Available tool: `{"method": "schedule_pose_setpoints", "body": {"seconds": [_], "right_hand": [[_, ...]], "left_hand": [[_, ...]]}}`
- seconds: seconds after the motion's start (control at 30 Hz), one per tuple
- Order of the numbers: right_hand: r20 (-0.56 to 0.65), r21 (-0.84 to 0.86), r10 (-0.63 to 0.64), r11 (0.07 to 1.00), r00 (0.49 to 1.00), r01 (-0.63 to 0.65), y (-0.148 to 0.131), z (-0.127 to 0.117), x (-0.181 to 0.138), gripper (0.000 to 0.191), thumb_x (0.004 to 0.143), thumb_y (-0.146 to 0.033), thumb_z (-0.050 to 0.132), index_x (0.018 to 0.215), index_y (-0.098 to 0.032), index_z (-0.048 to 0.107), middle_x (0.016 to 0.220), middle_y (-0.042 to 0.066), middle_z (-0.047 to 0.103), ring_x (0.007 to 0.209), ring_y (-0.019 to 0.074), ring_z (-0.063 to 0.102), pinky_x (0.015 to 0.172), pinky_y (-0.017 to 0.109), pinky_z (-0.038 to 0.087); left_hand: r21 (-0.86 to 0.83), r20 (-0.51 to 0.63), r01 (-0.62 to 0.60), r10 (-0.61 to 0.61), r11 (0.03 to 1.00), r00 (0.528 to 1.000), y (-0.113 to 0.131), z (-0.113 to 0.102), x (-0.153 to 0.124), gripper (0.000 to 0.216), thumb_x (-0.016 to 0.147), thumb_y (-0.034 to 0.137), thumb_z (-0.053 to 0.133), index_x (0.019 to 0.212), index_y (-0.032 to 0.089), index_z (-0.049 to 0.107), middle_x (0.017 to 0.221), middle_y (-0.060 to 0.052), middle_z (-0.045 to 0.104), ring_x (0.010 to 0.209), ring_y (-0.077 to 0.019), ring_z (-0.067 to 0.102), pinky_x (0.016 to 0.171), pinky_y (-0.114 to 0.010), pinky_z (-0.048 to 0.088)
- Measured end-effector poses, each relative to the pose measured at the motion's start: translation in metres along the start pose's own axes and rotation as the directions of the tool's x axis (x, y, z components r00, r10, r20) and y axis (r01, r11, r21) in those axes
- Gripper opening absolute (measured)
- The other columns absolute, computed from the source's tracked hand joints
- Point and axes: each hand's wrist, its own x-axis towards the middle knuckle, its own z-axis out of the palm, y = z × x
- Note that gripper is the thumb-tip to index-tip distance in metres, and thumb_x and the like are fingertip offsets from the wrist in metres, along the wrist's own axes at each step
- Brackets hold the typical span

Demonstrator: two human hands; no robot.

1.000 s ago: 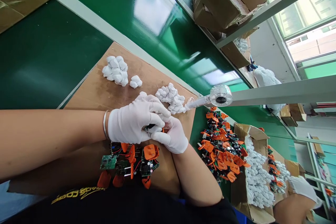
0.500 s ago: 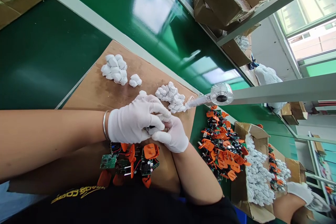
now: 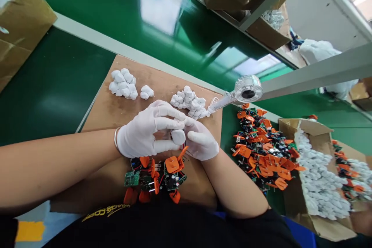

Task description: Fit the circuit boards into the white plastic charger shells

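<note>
My left hand, in a white glove, has its fingers bent around a small rounded white plastic casing. My right hand, also gloved, meets it from the other side, thumb and fingers closed at the same piece. Part of what lies between the hands is hidden by the fingers. An orange plug piece with a bit of red wire shows just below them. Nearest to me, several green circuit boards with orange plug parts lie below the hands.
Small white casings lie in piles on a brown cardboard sheet. A clear handheld fan stands by its right edge. Further right are heaped orange-and-green plug assemblies and a carton full of white casings.
The view has shifted. My hands have turned and loosened a little, so the white casing and an orange plug piece now show between and below them.
</note>
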Motion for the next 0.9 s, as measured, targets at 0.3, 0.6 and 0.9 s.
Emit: {"method": "schedule_pose_setpoints", "body": {"seconds": [0.3,0.6,0.9], "right_hand": [[-0.015,0.08,-0.044,0.996,0.999,0.045,0.001,0.001,0.003,0.045,0.054,-0.022,0.092,0.067,-0.018,0.049,0.068,-0.004,0.06,0.06,0.0101,0.057,0.057,0.023,0.048],[0.03,0.128,-0.141,0.983,0.99,0.136,-0.002,-0.003,0.009,0.041,0.056,-0.017,0.092,0.059,-0.015,0.051,0.061,-0.005,0.06,0.057,0.0072,0.056,0.055,0.021,0.046],[0.037,0.156,-0.138,0.979,0.99,0.13,-0.004,-0.003,0.007,0.04,0.056,-0.013,0.091,0.062,-0.014,0.052,0.065,-0.002,0.067,0.063,0.0114,0.066,0.061,0.025,0.052]], "left_hand": [[0.059,0.12,-0.137,0.129,0.989,0.984,0.002,-0.007,0.006,0.051,0.085,0.044,0.071,0.129,0.026,0.053,0.109,-0.01,0.072,0.103,-0.0246,0.069,0.09,-0.045,0.053],[0.128,0.224,-0.152,0.121,0.98,0.967,0.001,-0.009,0.007,0.062,0.092,0.043,0.061,0.147,0.023,0.042,0.123,-0.015,0.068,0.118,-0.0286,0.063,0.098,-0.049,0.05],[0.18,0.319,-0.18,0.116,0.967,0.941,0.0,-0.016,0.009,0.063,0.09,0.037,0.063,0.149,0.037,0.039,0.119,-0.009,0.071,0.116,-0.0272,0.064,0.095,-0.05,0.051]]}}
